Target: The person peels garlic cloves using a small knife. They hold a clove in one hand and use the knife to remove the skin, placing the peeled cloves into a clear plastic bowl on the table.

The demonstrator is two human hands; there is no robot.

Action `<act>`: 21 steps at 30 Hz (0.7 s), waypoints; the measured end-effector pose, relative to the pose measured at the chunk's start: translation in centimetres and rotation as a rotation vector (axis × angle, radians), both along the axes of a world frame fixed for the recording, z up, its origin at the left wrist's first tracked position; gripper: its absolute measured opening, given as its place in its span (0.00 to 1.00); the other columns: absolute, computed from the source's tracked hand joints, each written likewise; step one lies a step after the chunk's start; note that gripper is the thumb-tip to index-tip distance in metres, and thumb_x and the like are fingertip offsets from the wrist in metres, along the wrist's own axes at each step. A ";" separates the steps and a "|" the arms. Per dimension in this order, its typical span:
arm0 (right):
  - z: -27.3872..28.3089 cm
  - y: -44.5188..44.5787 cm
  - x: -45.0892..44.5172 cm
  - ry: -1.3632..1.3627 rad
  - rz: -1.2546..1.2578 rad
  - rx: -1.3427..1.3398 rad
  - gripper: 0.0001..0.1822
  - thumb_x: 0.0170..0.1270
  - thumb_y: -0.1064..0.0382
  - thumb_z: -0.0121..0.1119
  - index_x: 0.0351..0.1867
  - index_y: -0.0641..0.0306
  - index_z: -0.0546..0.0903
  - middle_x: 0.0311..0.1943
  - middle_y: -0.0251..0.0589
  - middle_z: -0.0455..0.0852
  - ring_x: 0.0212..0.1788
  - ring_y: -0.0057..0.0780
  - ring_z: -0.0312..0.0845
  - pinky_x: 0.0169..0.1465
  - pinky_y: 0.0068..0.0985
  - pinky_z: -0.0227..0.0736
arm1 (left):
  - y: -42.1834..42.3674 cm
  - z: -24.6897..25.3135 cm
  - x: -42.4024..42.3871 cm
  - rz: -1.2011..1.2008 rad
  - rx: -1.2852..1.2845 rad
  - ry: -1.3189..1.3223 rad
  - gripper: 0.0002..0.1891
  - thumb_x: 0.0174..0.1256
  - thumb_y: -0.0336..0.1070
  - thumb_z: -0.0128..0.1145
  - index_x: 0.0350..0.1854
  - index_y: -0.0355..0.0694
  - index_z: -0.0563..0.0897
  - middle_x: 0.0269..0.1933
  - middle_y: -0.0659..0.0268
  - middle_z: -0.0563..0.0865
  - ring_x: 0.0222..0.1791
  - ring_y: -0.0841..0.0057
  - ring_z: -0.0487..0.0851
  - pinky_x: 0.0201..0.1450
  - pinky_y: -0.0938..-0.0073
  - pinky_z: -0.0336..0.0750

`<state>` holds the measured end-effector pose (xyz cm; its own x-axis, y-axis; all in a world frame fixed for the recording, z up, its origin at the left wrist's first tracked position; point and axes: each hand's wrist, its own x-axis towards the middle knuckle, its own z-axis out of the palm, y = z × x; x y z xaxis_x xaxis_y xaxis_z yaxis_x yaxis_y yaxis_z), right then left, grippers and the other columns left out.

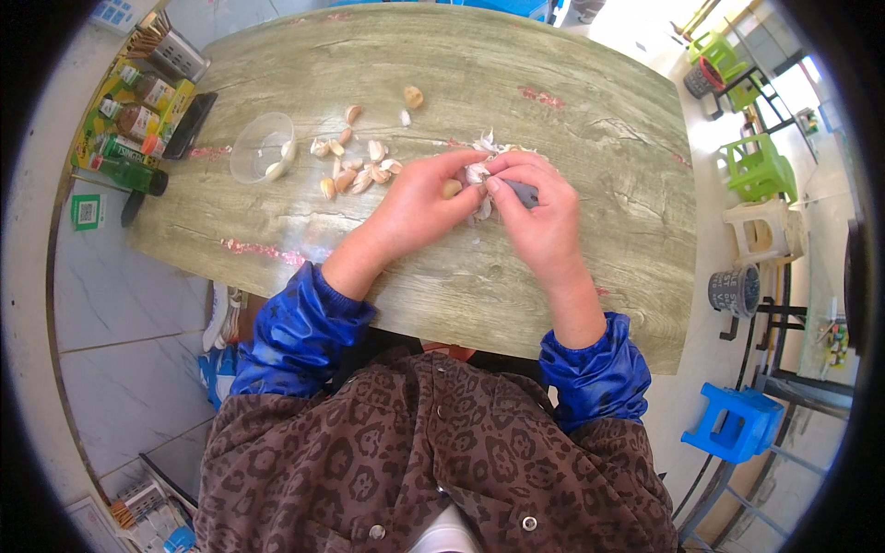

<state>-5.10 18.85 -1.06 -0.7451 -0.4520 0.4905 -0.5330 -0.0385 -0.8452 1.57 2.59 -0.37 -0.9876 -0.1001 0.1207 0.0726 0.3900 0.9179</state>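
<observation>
My left hand (435, 190) pinches a garlic clove (476, 173) with papery skin, above the middle of the wooden-look table (429, 276). A yellowish piece (451, 188) shows between its fingers. Meeting it at the clove, my right hand (543, 200) holds a small grey tool (520, 193), its working end hidden by the fingers. Garlic skins (485, 142) lie behind and beneath both hands. To the left are scattered unpeeled garlic cloves (377, 173). A clear plastic bowl (243, 148) holds a few pale peeled cloves (274, 170).
A tan lump (413, 97) lies farther back. Along the left edge stand a chopstick holder (178, 55), a green bottle (131, 175), seasoning jars (138, 121) and a dark phone-like slab (191, 126). Green stools (760, 166) and a blue stool (733, 423) stand on the right.
</observation>
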 end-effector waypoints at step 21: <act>0.0 0.8 0.1 -0.378 -0.122 -0.188 0.05 0.66 0.73 0.65 0.40 0.73 0.85 0.38 0.39 0.89 0.38 0.18 0.81 0.41 0.19 0.76 | 0.3 0.4 0.1 -0.049 0.341 -0.079 0.16 0.80 0.42 0.51 0.57 0.35 0.81 0.35 0.73 0.81 0.32 0.89 0.76 0.33 0.86 0.69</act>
